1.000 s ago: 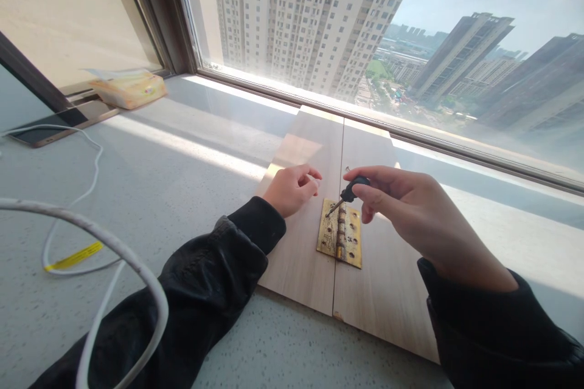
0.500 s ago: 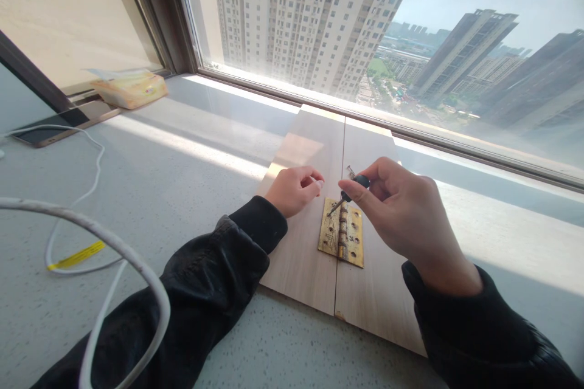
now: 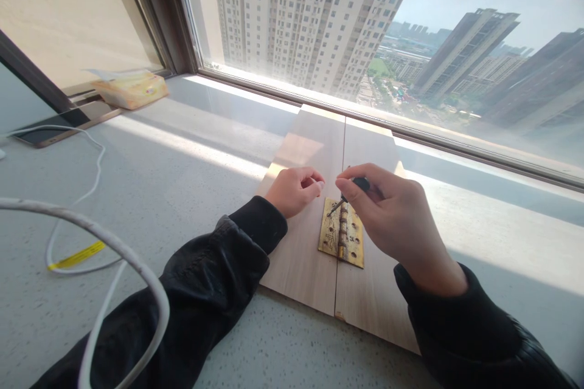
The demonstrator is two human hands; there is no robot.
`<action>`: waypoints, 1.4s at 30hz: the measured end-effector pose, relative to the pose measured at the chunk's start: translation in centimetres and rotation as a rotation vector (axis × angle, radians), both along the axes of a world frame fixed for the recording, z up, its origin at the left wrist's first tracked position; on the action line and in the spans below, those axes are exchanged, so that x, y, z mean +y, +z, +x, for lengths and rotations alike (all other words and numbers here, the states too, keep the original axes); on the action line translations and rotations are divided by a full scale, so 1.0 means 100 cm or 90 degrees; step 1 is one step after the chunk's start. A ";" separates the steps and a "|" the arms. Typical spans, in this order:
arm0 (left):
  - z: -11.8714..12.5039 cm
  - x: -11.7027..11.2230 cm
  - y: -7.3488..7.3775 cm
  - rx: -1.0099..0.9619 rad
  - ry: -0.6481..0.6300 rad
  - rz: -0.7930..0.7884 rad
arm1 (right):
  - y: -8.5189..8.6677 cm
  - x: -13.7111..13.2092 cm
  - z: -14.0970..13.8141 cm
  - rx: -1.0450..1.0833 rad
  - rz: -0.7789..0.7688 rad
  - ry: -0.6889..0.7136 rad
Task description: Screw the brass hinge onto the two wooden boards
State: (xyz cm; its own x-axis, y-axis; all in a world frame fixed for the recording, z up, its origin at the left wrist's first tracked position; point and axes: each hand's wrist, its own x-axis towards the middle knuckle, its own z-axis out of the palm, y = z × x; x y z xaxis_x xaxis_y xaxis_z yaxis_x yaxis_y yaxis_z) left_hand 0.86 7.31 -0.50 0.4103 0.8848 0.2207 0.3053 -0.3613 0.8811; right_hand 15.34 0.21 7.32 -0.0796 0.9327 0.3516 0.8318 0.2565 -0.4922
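Note:
A worn brass butt hinge (image 3: 332, 237) lies opened flat across the seam between two pale wooden boards (image 3: 303, 264). In my right hand (image 3: 396, 209) is a small screwdriver (image 3: 361, 184) with a black handle, gripped between thumb and fingers. Its shaft slants down to the left, and the tip meets the upper part of the hinge's left leaf; a screw head there is too small to make out. Resting on the left board, my left hand (image 3: 296, 189) has its fingers curled and pinched together beside the hinge. Whatever those fingers may hold is hidden.
A thick white cable (image 3: 137, 267) loops in front of my left sleeve. On the speckled sill (image 3: 219, 134) are a tissue pack (image 3: 132, 90), a phone (image 3: 64, 126) and a thin white cord with a yellow tag (image 3: 77, 255). The window frame (image 3: 292, 100) borders the boards' far end.
My right hand has shifted slightly left and turned around the screwdriver handle, now covering the loose screws behind it more. The left hand and the hinge stay put.

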 end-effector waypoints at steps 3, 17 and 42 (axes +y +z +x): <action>0.000 0.001 -0.001 -0.003 0.001 -0.002 | 0.004 0.001 0.003 0.074 -0.081 0.028; 0.000 0.000 0.000 0.001 0.003 -0.008 | 0.009 0.005 0.022 -0.030 -0.116 0.068; 0.000 0.001 -0.001 -0.003 0.001 -0.006 | -0.005 0.006 0.008 0.098 -0.026 -0.017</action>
State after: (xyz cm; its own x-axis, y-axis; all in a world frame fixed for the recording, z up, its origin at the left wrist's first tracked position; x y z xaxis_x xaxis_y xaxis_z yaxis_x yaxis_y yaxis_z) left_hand 0.89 7.38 -0.59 0.4076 0.8876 0.2145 0.3024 -0.3529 0.8855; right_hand 16.11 0.83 6.77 -0.0029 0.9478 0.3188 0.7522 0.2122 -0.6238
